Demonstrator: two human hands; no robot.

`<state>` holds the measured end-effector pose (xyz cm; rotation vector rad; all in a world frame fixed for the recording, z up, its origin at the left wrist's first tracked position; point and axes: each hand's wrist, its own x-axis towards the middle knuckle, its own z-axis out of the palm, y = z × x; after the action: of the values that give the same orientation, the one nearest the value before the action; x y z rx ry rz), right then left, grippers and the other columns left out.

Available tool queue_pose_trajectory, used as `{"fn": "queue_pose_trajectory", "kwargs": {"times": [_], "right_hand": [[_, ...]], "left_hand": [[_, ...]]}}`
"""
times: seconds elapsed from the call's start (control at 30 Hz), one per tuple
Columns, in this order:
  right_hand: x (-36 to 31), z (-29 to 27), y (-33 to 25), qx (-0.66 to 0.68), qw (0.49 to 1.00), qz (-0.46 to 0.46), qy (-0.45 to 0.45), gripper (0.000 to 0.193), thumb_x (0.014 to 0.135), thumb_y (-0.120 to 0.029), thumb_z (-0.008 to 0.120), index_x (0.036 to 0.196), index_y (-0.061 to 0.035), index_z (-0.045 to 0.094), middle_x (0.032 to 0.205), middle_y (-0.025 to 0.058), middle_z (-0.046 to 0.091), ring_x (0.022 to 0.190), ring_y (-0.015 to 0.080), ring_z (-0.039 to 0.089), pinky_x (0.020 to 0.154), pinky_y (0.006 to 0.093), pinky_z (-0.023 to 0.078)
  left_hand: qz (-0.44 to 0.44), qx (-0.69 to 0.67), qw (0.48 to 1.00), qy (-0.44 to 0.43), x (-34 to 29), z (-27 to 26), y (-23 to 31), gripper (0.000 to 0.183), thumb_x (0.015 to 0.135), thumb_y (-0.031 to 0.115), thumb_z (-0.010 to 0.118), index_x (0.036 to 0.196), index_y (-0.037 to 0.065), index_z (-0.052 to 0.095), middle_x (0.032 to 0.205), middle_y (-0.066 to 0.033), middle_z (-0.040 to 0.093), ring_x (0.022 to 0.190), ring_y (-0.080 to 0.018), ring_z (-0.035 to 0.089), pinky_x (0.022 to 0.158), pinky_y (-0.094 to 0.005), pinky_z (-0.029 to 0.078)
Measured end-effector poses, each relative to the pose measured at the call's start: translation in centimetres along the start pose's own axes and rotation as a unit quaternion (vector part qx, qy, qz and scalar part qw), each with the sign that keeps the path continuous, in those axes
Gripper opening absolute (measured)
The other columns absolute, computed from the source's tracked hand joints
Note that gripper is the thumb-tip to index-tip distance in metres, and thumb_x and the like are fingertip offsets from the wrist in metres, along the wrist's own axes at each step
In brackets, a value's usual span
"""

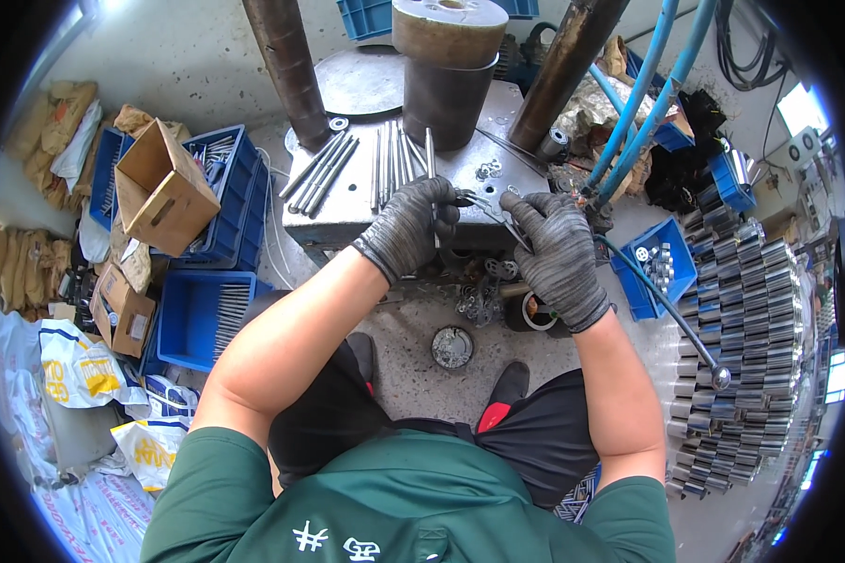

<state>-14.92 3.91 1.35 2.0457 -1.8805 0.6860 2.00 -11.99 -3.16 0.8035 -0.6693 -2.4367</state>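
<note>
My left hand (408,225), in a grey knit glove, is closed around a thin steel rod (430,150) that stands roughly upright. Gripped in my gloved right hand (563,258) is a pair of pliers (488,208). The plier tips point left and reach the fingers of my left hand; whether they pinch anything there cannot be made out. Both hands are at the front edge of a steel press table (333,225). On it lie a fanned group of rods (324,174) and another row of rods (387,169), with several small rings (488,170) to the right.
A thick press cylinder (449,103) rises behind the rods between two columns (291,70). A ball-ended lever (671,314) slants down at right, near a blue bin (650,298) and stacked metal cylinders (742,357). Blue crates (192,342) stand left; a round can (453,348) sits on the floor.
</note>
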Motion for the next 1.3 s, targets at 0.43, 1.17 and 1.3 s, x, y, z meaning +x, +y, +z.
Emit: {"fn": "queue_pose_trajectory", "kwargs": {"times": [0.43,1.17,1.3], "right_hand": [[-0.1,0.5,1.0,-0.018,1.000,0.006,-0.020,0.053,0.074,-0.001,0.068,0.125,-0.0107,0.074,0.110,0.0192,0.072,0.097,0.0384,0.067,0.087,0.0486,0.054],[-0.2,-4.2,3.1,0.259,0.917,0.224,-0.204,0.052,0.085,-0.010,0.074,0.136,-0.0026,0.068,0.109,0.0197,0.076,0.099,0.0242,0.073,0.094,0.0368,0.056],[0.5,-4.6,2.0,0.277,0.903,0.179,-0.274,0.053,0.083,-0.010,0.074,0.135,-0.0023,0.067,0.112,0.0197,0.076,0.101,0.0262,0.073,0.095,0.0374,0.056]], "left_hand": [[0.072,0.181,0.981,-0.007,-1.1,0.6,-0.1,0.014,0.094,0.010,0.069,0.103,0.006,0.060,0.088,-0.0053,0.069,0.061,-0.0083,0.060,0.046,-0.0189,0.047],[0.275,0.638,0.717,-0.062,-3.9,0.9,1.8,0.034,0.095,0.005,0.068,0.129,0.006,0.073,0.103,-0.0093,0.071,0.098,-0.0190,0.066,0.096,-0.0349,0.054],[0.207,0.522,0.819,-0.121,-4.3,0.5,1.6,0.033,0.099,0.010,0.066,0.132,0.006,0.070,0.096,-0.0061,0.071,0.084,-0.0149,0.066,0.082,-0.0315,0.057]]}}
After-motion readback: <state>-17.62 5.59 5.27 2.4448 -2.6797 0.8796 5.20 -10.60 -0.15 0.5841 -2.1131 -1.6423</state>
